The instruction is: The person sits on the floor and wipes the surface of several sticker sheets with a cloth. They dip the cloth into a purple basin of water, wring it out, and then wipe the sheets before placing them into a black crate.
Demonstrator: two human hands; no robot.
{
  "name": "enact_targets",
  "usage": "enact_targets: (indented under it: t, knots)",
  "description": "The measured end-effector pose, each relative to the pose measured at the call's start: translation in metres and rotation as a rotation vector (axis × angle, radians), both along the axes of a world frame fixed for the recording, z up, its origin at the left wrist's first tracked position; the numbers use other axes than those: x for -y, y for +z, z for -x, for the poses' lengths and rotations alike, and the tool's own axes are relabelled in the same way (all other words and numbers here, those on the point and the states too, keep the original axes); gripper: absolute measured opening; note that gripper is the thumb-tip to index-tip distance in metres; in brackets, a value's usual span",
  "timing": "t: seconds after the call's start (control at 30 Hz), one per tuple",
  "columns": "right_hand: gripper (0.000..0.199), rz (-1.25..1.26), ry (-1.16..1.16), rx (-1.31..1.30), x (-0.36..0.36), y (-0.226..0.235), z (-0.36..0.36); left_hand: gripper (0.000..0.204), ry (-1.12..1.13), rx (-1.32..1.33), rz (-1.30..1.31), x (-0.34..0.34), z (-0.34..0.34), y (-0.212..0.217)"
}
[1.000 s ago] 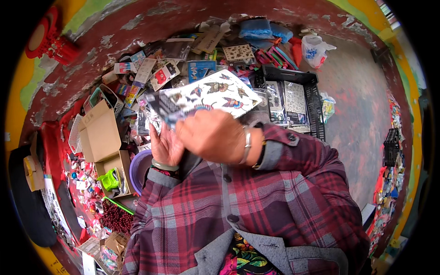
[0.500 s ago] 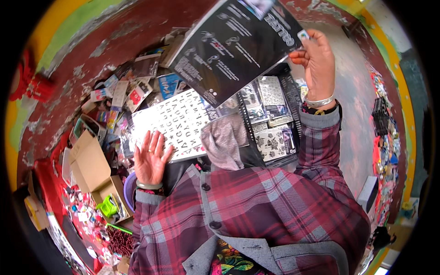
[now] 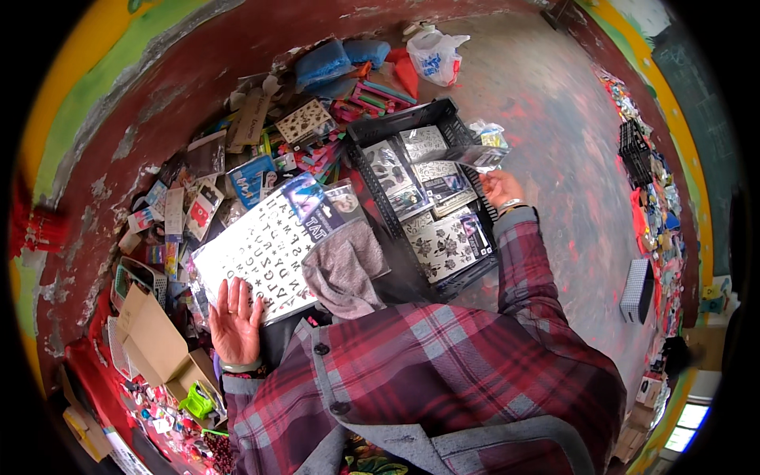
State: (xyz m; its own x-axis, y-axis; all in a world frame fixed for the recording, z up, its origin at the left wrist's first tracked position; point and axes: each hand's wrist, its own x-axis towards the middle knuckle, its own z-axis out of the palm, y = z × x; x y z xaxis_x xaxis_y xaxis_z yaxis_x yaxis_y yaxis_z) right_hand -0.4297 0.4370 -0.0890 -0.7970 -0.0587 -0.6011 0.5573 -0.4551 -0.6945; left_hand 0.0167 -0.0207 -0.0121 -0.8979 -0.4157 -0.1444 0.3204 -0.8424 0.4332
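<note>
My left hand (image 3: 236,323) lies palm up with fingers spread, at the lower edge of a large white temporary tattoo sheet (image 3: 257,257) covered in black letters and stars. A grey cloth (image 3: 344,269) overlaps that sheet's right side. To the right stands a black plastic crate (image 3: 364,131) with several packs of tattoo sheets inside, among them a flower-patterned sheet (image 3: 443,247). My right hand (image 3: 502,190) is at the crate's right rim, its fingers closed at a tilted tattoo sheet pack (image 3: 475,157), seen nearly edge-on over the crate. Part of those fingers is hidden.
Loose packaged goods (image 3: 207,207) pile against the red wall at left. An opened cardboard box (image 3: 150,328) stands by my left arm. Beyond the crate lie blue packages (image 3: 323,65) and a white plastic bag (image 3: 435,55). A grey basket (image 3: 636,291) is on the floor at right.
My right hand has brought the large black-backed pack down and tilted it over the crate. My left hand stays open at the letter sheet. The view has shifted, showing more floor beyond.
</note>
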Motion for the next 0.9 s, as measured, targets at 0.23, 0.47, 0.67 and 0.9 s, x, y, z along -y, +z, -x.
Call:
enact_targets:
  t: [0.23,0.47,0.67,0.9]
  knots:
    - [0.019,0.215,-0.267,0.101,0.004,-0.086,0.022,0.051,-0.010,0.031,0.034,-0.001,0.004,0.002]
    - [0.021,0.291,-0.462,0.093,0.054,-0.121,0.038,0.050,0.003,0.084,0.066,-0.001,0.003,0.005]
    - [0.023,0.281,-0.465,0.272,0.036,-0.252,0.052,0.050,0.001,0.142,0.084,0.001,0.005,0.006]
    - [0.057,-1.280,0.260,-0.417,-0.032,-0.393,0.056,0.049,-0.009,0.147,0.072,0.001,0.014,0.000]
